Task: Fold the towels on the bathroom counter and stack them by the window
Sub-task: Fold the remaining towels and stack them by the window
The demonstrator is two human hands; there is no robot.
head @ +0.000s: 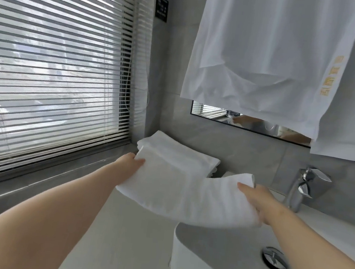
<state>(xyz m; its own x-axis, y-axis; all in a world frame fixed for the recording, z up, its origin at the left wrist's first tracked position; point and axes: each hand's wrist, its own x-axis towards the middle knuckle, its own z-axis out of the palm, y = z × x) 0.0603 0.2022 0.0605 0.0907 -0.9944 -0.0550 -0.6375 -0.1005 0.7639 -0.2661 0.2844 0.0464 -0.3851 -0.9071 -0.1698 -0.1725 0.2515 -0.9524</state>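
Head view, sole entry.

1. Held towel (188, 192): white, folded into a long band, carried in the air above the desk (131, 228) and the near-left rim of the sink (215, 248). Its long axis runs left to right between the hands and sags slightly in the middle.
2. Left hand (130, 163): grips the towel's left end, thumb on top, fingers hidden beneath the cloth.
3. Right hand (257, 199): grips the right end the same way, one digit lying along the top, the rest tucked under.
4. Stack (179, 154): folded white towels lying in the desk's far corner, against the wall and just beside the window blinds (54, 66). How many towels it holds cannot be told.
5. Governing relation: the stack lies ahead of the hands and a little to the left. The held towel's left end already overlaps the stack's near edge, while its right end hangs off to the side, nearer the tap (300, 186). The left hand is the nearer one. The stack's long axis slants from the window corner toward the tap, so the held towel looks roughly in line with it. Judgement: the carry is nearly done, and the right end has the farther way to go before the towel is laid down.
6. Other: a white cloth (268, 56) hangs over the mirror (250, 124).
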